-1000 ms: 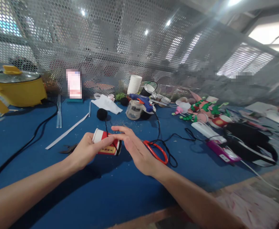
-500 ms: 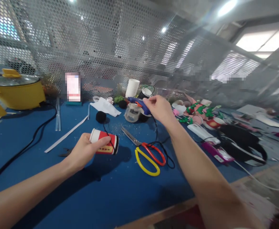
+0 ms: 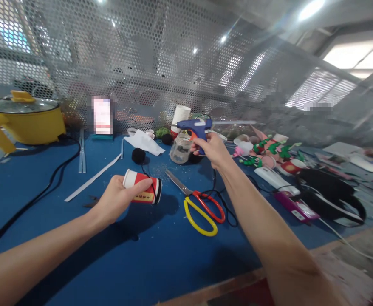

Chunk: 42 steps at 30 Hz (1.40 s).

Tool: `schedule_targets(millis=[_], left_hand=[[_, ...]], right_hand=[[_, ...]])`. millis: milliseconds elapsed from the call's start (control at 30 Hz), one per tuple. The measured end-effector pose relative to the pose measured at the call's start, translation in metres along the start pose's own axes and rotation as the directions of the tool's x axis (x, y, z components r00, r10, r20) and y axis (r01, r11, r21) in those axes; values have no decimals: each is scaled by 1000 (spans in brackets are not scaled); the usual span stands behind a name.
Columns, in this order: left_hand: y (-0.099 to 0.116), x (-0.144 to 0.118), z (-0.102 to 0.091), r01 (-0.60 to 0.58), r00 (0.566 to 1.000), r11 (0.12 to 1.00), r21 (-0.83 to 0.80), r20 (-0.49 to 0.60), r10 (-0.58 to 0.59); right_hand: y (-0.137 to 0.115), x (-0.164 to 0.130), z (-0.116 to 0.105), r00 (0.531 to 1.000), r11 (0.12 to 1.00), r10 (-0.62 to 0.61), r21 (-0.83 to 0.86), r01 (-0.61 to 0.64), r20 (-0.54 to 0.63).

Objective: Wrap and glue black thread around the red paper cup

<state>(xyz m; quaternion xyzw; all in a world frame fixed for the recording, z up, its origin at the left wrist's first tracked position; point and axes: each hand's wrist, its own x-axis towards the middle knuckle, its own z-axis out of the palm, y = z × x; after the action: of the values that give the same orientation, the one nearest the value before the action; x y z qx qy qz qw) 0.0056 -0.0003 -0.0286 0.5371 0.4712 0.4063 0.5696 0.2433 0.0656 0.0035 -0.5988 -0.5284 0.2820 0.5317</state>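
My left hand [image 3: 118, 199] grips a red and white paper cup [image 3: 142, 191] lying sideways just above the blue table [image 3: 148, 259]. A thin black string runs from the cup to a black pom-pom [image 3: 137, 155]. My right hand [image 3: 212, 149] holds a blue hot glue gun [image 3: 194, 125] by its handle, lifted off the table with its nozzle pointing left. Its black cord hangs down to the table. A clear glass jar [image 3: 180, 148] stands just left of that hand.
Red and yellow scissors [image 3: 199, 204] lie open between my arms. A yellow electric pot [image 3: 25, 121] stands far left with a black cable. White strips, a stack of white cups [image 3: 180, 115], felt craft pieces [image 3: 269, 148] and a black pouch [image 3: 329, 187] crowd the back and right. Perforated metal screen behind.
My right hand left the cup, reached to the back of the table, took the glue gun and has lifted it upright. The left hand keeps holding the cup.
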Motion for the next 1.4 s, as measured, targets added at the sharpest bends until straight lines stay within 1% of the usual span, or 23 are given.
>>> schedule_targets(millis=[33,67,133,167,233,300,367,467,567,667,800,867,933,1000,1067,1167,1267,1400], left_hand=[[-1,1,-1,0,1000,1000,8,-2,1],[-1,1,-1,-5,1000,1000,13,-2,5],[-1,2,-2,-21,1000,1000,18,4,21],[0,2,-2,-27,1000,999,22,6,26],[1,1,-1,-29,1000,999,34,3,29],[3,0,1,-34,999,998,62,-6,34],[3,-1,2,-52,998,993,104,-13,54],[2,-2,3,-95,995,981,171,12,94],[-1,-1,2,-128,992,968,216,48,120],[-3,0,2,-142,989,965,222,63,131],[-3,0,3,-118,993,969,218,44,110],[-3,1,2,-98,995,970,222,16,96],[-1,3,0,-86,995,971,225,-25,94],[1,5,-2,-90,992,968,236,-68,109],[5,6,-4,-100,985,958,270,-106,133],[11,6,-5,-96,976,939,330,-155,155],[15,5,-6,-97,972,933,346,-170,165],[17,5,-6,-56,971,936,346,-200,132]], right_hand=[[-5,-9,0,999,999,-28,46,27,25],[-9,-19,0,995,991,-63,121,53,74],[-17,-41,1,977,976,-85,214,42,196],[-20,-52,3,969,975,-79,222,26,234],[-22,-72,8,962,975,-46,222,-15,269],[-22,-87,16,944,970,-29,239,-54,330],[-20,-97,23,910,966,-30,246,-80,414],[-18,-105,30,841,967,-43,233,-101,539],[-15,-110,34,795,970,-51,221,-105,605],[-13,-113,36,782,971,-66,221,-92,620],[-13,-112,32,778,969,-70,229,-96,624],[-15,-110,26,803,979,-73,198,-57,591],[-17,-110,19,850,992,-59,124,-8,523],[-19,-111,12,889,998,-36,56,11,457],[-20,-113,7,902,1000,-27,4,27,432],[-21,-116,4,889,992,-7,-111,65,457],[-21,-119,3,877,969,17,-223,103,481],[-21,-121,3,870,938,18,-310,156,492]])
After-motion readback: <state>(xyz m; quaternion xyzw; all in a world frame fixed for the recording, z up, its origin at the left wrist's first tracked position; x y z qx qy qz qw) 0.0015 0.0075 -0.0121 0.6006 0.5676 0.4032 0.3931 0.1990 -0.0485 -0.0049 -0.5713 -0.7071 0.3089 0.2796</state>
